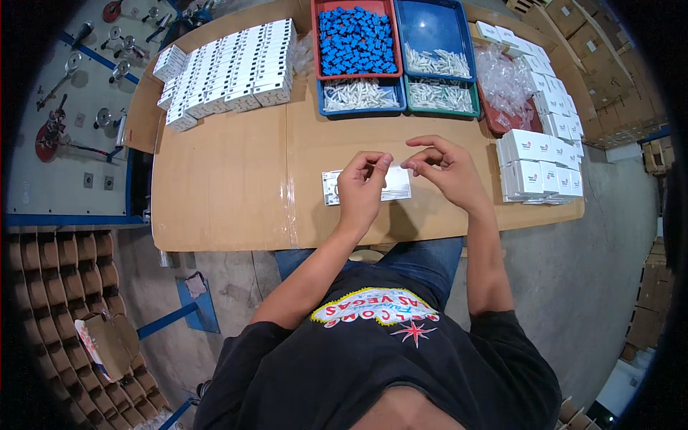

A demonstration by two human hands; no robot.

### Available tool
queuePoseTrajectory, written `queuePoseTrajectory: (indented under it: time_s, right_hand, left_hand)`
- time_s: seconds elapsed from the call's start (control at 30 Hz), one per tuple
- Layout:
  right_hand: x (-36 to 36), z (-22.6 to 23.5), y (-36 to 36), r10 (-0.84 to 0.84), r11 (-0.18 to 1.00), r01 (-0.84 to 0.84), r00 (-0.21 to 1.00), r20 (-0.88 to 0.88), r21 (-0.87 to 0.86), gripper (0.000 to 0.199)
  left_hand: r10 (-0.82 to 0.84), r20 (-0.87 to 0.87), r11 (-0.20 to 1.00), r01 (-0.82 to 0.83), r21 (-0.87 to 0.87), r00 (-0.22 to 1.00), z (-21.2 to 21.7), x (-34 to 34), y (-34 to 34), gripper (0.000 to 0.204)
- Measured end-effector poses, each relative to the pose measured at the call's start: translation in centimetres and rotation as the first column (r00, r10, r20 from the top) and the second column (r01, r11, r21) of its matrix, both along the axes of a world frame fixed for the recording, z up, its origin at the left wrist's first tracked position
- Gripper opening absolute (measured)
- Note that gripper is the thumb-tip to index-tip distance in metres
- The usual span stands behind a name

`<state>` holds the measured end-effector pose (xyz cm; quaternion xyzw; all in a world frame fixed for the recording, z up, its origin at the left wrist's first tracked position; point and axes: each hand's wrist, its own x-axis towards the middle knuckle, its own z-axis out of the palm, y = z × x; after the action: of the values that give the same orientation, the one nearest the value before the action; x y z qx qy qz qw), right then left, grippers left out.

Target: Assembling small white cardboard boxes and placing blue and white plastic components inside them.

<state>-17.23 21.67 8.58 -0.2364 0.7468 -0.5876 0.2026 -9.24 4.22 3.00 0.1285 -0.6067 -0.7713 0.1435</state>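
Both hands are raised over the near middle of the cardboard-covered table, fingertips close together but apart. My left hand [361, 188] is closed in a pinch, thumb against forefinger; whatever it holds is too small or hidden to make out. On the other side, my right hand [451, 172] has its forefinger lifted and curved, while the thumb and other fingers draw together at their tips. Anything between them cannot be made out. Beneath the hands lies a flat white printed piece [398, 188], partly covered by my left hand.
Rows of small white boxes [236, 68] stand at the far left. Trays hold blue pieces [356, 43] and small white parts [362, 94] at the back. A red tray [494, 123] carries clear plastic bags [505, 79]. White boxes [539, 165] are stacked at the right.
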Motion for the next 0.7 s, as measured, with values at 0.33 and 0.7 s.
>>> queuePoseTrajectory:
  time_s: [0.33,0.7]
  right_hand:
    - [4.7,-5.1,-2.8,-0.006,0.974,0.078,0.946,0.324,-0.211,0.018]
    - [4.1,-5.3,-3.0,-0.108,0.962,0.183,0.937,0.332,-0.203,0.014]
  left_hand:
    - [0.240,-0.026,0.970,-0.238,0.053,0.970,0.7,0.1,-0.6,0.024]
    - [0.342,-0.083,0.923,-0.351,-0.156,0.936,0.5,0.4,-2.1,0.022]
